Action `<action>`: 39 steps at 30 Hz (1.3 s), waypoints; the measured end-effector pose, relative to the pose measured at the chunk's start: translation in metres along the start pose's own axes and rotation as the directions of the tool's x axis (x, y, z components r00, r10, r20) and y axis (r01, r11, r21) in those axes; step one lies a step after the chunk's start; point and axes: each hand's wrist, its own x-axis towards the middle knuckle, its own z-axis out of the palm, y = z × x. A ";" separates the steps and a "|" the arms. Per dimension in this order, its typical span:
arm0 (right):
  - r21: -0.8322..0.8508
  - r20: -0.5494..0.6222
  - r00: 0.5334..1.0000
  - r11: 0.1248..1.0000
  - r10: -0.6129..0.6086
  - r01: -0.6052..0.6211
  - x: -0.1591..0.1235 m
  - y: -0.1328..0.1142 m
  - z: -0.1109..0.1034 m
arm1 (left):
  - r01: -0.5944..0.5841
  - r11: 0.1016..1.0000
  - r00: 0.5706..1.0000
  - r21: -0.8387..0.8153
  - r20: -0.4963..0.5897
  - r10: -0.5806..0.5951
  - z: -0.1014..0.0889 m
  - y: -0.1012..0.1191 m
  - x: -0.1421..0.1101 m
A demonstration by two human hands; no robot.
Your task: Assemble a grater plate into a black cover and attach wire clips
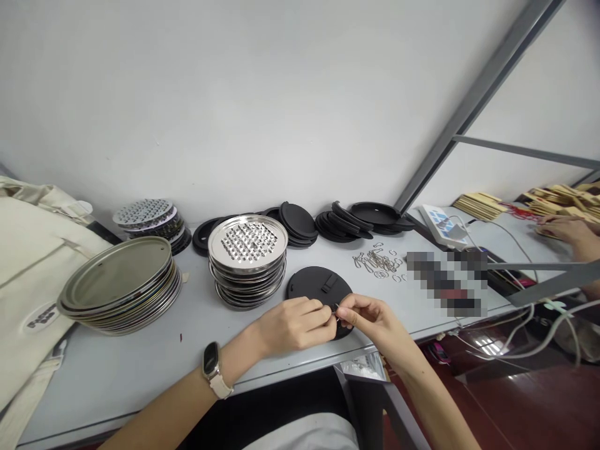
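Observation:
My left hand and my right hand meet over the near edge of a round black disc that lies on the table. The fingers of both are closed in a pinch on a small metal ring, mostly hidden by the fingertips. A short raised clip or strap piece shows on the disc's upper face. Beyond my hands is a loose pile of small metal rings and clasps. To the left stands a stack of round metal plates, the top one with a raised, grater-like pattern.
Oval metal trays and patterned discs are stacked at the left, beside a cream bag. Black round parts line the wall. A white power strip and metal frame stand at right, where another person's hand works.

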 end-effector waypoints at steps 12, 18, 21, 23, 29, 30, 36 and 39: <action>0.392 0.271 0.925 0.847 0.266 -0.358 -0.002 0.003 -0.008 | -0.055 0.997 0.997 0.061 -0.043 0.058 0.002 -0.002 0.000; 0.321 0.128 0.968 0.914 0.216 -0.247 -0.001 0.003 -0.007 | 0.046 0.999 0.998 0.028 -0.034 -0.046 0.003 -0.002 -0.002; 0.231 0.071 0.987 0.961 0.141 -0.154 -0.001 0.001 -0.005 | 0.074 0.997 0.997 0.022 -0.012 -0.074 0.003 -0.001 -0.002; 0.181 0.006 0.997 0.980 0.081 -0.081 0.000 0.000 -0.003 | 0.075 0.997 0.997 0.017 -0.005 -0.075 0.003 0.000 -0.001; 0.028 -0.057 0.998 0.999 0.023 -0.021 0.001 -0.001 0.001 | 0.057 0.998 0.998 0.032 -0.007 -0.057 0.002 0.000 0.001; 0.020 -0.066 0.998 1.000 0.015 -0.013 0.001 -0.001 0.001 | 0.051 0.998 0.999 0.029 -0.001 -0.051 0.001 0.000 0.001; 0.026 -0.052 0.998 0.999 0.044 -0.043 -0.001 -0.001 0.001 | 0.023 0.999 1.000 0.031 -0.004 -0.023 -0.002 -0.001 0.002; 0.102 -0.003 0.995 0.990 0.099 -0.098 -0.001 0.001 0.000 | 0.014 0.999 0.999 0.041 -0.038 -0.013 0.000 0.000 0.002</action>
